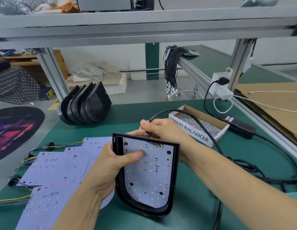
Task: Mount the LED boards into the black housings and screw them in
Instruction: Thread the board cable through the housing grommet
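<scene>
Far left of frame: spare LED boards [49, 173] fanned flat on the green mat [202, 213], overlapping, their coloured wire tails [28, 161] running off the left edge. Upper left of centre: stack of black housings [85, 107] nested on their sides near the mat's back edge.

Centre: my left hand [109, 165] grips the left wall of the black housing [175, 178], thumb curled over the rim and pressing on the LED board [149, 176] that sits inside it. The housing is tilted up off the mat, open face toward me; board lies within the rim, red and orange LEDs visible.

Just above the housing's top edge: my right hand [162, 128] pinches the board's coloured wires between thumb and fingers, right where they join a black cable [199, 123]. The cable arcs up over the hand, then runs down toward the right past my forearm.

Right of centre: open cardboard box marked SPRING BALANCER [200, 127], full of small silver screws. Beyond it, a black power adapter [239, 127] on the mat. Upper right: white power strip [220, 80] on the aluminium frame post with a black plug in it.
</scene>
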### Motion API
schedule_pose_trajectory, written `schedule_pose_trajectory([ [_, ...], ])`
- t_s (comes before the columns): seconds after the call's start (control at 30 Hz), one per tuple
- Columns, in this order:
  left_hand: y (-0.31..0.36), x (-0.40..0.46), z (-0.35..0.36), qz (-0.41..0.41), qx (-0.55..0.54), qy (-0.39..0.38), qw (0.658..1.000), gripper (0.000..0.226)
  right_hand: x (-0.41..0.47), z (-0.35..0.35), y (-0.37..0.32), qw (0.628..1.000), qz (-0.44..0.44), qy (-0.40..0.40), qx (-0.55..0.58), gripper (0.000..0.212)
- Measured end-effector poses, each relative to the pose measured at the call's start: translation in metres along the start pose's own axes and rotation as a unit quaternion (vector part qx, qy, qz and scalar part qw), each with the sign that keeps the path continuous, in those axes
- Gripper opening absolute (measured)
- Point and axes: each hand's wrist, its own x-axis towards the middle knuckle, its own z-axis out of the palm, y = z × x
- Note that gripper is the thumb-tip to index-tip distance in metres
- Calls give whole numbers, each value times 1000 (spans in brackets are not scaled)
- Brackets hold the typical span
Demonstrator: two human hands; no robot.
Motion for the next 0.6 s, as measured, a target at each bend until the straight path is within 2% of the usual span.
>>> schedule_pose_trajectory([
  [0.07, 0, 1, -2, -1, 5, -12, 1000, 55, 1, 0, 0, 1000, -10, 16, -22, 29],
  [0.47, -2, 1, -5, 17, 10, -9, 1000, 40, 19, 8, -2, 998, -44, 44, 10, 26],
  [0.6, -8, 1, -5, -8, -13, 18, 1000, 43, 18, -6, -3, 1000, 26, 7, 12, 34],
])
